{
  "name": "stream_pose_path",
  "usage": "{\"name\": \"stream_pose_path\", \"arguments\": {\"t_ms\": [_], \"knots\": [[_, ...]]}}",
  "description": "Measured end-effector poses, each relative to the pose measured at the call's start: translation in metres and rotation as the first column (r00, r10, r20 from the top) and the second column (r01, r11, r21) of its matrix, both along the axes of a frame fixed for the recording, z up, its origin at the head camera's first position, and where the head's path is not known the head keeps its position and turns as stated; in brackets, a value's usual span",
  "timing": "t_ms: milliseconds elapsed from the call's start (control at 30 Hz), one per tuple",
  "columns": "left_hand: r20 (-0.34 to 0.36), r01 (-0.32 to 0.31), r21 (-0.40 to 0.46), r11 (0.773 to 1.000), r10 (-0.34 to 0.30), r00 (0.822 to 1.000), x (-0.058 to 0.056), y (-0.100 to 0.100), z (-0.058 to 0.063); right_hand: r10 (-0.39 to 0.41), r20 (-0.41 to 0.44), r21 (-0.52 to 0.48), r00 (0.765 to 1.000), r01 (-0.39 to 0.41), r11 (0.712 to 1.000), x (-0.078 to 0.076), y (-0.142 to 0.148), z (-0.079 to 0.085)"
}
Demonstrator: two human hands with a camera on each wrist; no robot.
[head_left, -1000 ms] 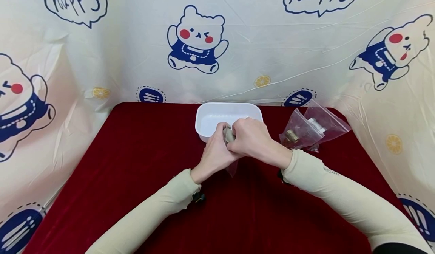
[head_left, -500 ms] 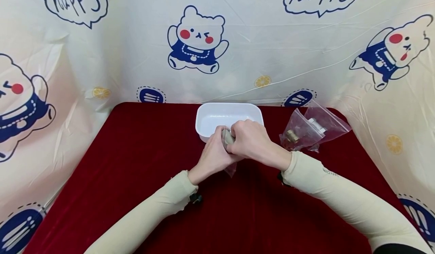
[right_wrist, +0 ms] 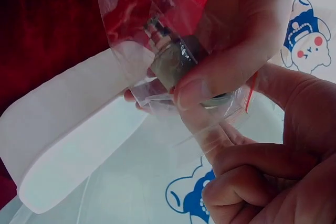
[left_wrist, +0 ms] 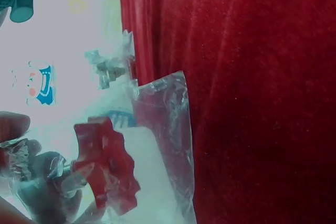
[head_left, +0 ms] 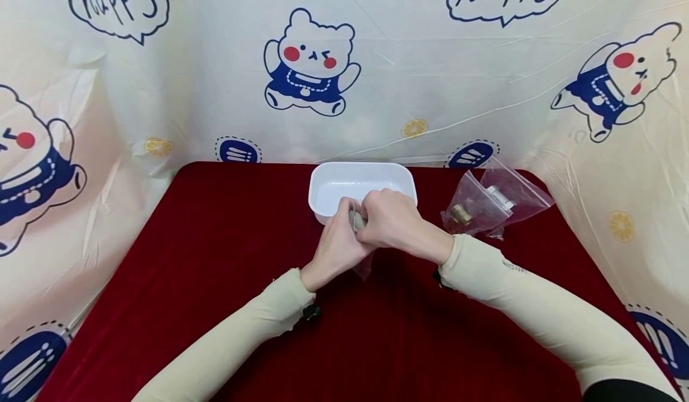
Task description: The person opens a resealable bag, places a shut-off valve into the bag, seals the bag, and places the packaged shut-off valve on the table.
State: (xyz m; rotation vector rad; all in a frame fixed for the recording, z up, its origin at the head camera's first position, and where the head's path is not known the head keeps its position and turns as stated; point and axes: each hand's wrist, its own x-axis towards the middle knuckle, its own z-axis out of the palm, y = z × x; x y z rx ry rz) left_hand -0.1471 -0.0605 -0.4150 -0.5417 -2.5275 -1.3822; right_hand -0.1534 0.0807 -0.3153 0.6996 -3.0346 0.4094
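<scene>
Both hands are together over the near side of a white plastic tub [head_left: 323, 215]. My left hand [head_left: 334, 243] grips a clear zip bag [left_wrist: 178, 108] with a grey metal valve [head_left: 356, 221] in it. In the left wrist view, the valve's red lobed handle [left_wrist: 107, 163] shows through the plastic. My right hand [head_left: 394, 219], fingers curled, pinches the upper part of the bag beside the left thumb. The right wrist view shows the bag's red zip line [right_wrist: 252, 93] close to these fingers. A corner of the bag hangs below the hands.
Right of the tub, two more clear zip bags stand on the dark red cloth [head_left: 226, 240]. One holds a brass fitting [head_left: 461, 215], the other a white and silvery fitting [head_left: 500, 197]. A printed curtain [head_left: 377, 61] surrounds the table's back and sides.
Both hands stay on the bagged valve and shift only slightly, a little to the left. The tub and the other bags have not moved.
</scene>
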Motion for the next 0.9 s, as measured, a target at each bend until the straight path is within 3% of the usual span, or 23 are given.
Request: {"name": "stream_pose_path", "arguments": {"t_ms": [200, 467, 600, 900], "knots": [[0.006, -0.004, 0.005, 1.000, 0.004, 1.000, 0.001, 0.000, -0.001, -0.048, 0.054, 0.062, 0.997, 0.044, 0.997, -0.007, -0.002, -0.001], [-0.045, -0.032, -0.072, 0.997, 0.028, 0.999, 0.002, 0.001, -0.001, -0.018, 0.135, 0.091, 0.991, 0.006, 0.996, -0.011, -0.004, -0.005], [-0.063, -0.040, -0.113, 0.993, 0.033, 0.997, 0.002, 0.000, 0.000, -0.014, 0.130, 0.080, 0.991, 0.004, 0.997, -0.012, -0.004, -0.010], [-0.026, -0.033, -0.127, 0.991, 0.030, 0.999, 0.003, -0.002, -0.003, -0.021, 0.136, 0.042, 0.990, 0.015, 0.999, -0.011, -0.003, -0.021]]}}
